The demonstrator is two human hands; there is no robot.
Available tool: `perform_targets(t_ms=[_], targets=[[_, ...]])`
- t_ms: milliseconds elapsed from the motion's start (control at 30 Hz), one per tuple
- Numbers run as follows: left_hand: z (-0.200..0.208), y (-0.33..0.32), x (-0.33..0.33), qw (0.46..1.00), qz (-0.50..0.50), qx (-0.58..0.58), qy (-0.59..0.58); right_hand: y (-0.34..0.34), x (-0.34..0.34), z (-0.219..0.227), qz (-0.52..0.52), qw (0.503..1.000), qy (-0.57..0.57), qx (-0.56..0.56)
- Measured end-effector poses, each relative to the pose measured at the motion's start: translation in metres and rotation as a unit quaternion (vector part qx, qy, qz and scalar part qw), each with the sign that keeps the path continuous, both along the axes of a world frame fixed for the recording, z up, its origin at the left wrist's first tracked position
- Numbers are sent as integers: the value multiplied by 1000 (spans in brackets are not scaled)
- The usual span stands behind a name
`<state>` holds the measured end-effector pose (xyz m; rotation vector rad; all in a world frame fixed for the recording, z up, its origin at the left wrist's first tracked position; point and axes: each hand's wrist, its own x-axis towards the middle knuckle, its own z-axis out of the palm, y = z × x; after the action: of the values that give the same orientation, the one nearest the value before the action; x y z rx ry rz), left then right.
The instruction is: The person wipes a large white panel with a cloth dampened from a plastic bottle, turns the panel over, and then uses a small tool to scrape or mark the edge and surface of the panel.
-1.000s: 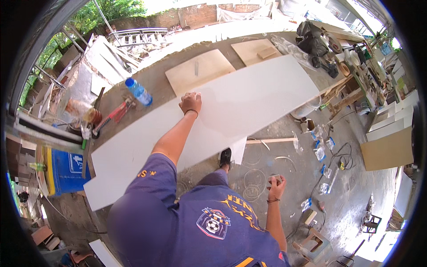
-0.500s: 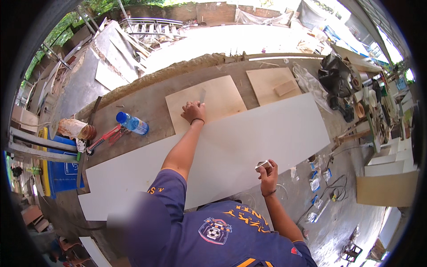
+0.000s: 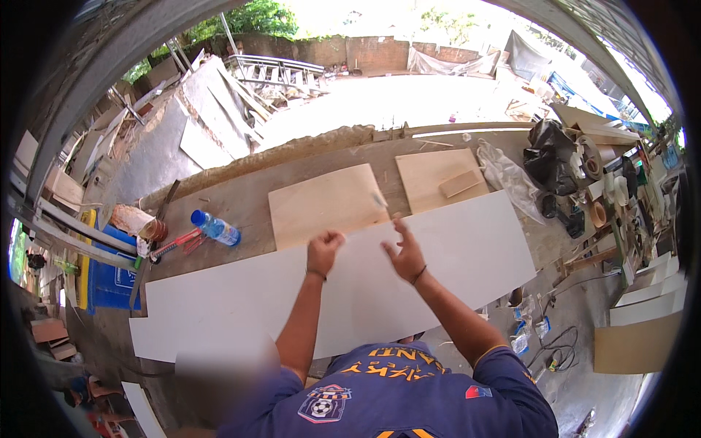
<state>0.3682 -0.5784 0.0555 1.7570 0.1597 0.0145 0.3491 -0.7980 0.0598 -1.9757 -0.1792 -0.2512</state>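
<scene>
A long white board (image 3: 453,248) lies across the bench in front of me. Over its far edge hovers my left hand (image 3: 323,252), fingers curled together; whatever they hold, if anything, is hidden. My right hand (image 3: 406,254) is beside it, thumb and fingers spread, with nothing visible between them. Past the hands, a plywood sheet (image 3: 321,201) rests partly alongside the white board. At its right edge shows a small, blurred greyish blade-like piece (image 3: 379,200), just beyond my right fingertips.
Farther right, a second plywood piece (image 3: 431,168) carries a small wood block (image 3: 459,184). A blue-capped bottle (image 3: 217,228) and a red-handled tool (image 3: 179,243) lie at the left. Clear plastic sheeting (image 3: 505,175) and a black bag (image 3: 549,157) sit at the right.
My left hand has drawn back from the plywood toward me. My right hand has moved forward and left, and the small shiny piece it held no longer shows. The view has tilted up.
</scene>
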Motion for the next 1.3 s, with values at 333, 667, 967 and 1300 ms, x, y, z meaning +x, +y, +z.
perform_targets(t_ms=[333, 667, 967, 1300], targets=[[12, -183, -67, 860, -96, -418, 276, -154, -99, 37, -205, 974, 38, 90], [13, -351, -122, 816, -229, -371, 380, -251, -168, 5, -227, 870, 138, 415], [21, -358, -124, 846, -511, 117, -99, -291, -230, 22, -73, 971, 118, -193], [-59, -305, -68, 776, -301, 493, -252, -282, -225, -73, -222, 970, 53, -80]])
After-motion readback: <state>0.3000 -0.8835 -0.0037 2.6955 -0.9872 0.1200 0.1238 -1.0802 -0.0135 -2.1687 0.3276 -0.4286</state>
